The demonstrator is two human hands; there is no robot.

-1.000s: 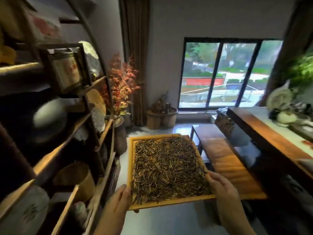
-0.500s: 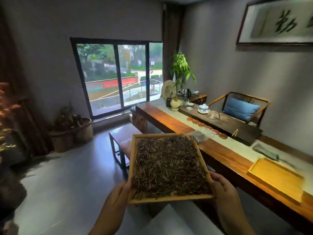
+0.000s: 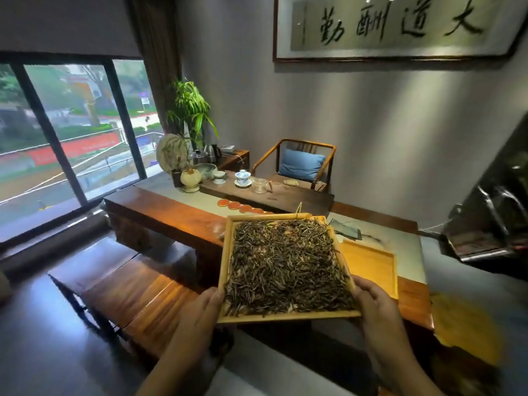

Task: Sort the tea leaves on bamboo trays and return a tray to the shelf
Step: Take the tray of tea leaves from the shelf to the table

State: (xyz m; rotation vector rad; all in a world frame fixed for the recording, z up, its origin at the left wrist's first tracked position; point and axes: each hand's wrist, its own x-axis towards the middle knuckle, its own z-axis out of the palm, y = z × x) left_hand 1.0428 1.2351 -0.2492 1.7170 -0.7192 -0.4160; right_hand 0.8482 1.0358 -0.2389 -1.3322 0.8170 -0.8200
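Note:
A square bamboo tray (image 3: 288,316) covered with dark dried tea leaves (image 3: 285,264) is held in the air over the near edge of the long wooden tea table (image 3: 171,215). My left hand (image 3: 200,312) grips its near left corner and my right hand (image 3: 374,304) grips its near right corner. A second bamboo tray (image 3: 371,264), with no leaves visible in it, lies on the table just right of and behind the held one, partly hidden by it. The shelf is out of view.
A low wooden bench (image 3: 128,287) runs along the table's near side at the left. On the table stand a tea set (image 3: 243,178), red coasters (image 3: 240,207), a potted plant (image 3: 188,115) and a grey cloth (image 3: 345,230). An armchair (image 3: 300,164) stands behind. A dark object (image 3: 491,218) sits at right.
The view has swung right, from the shelf past the window to the tea table. Both hands keep hold of the leaf tray, which now hangs over the table's edge beside the second tray.

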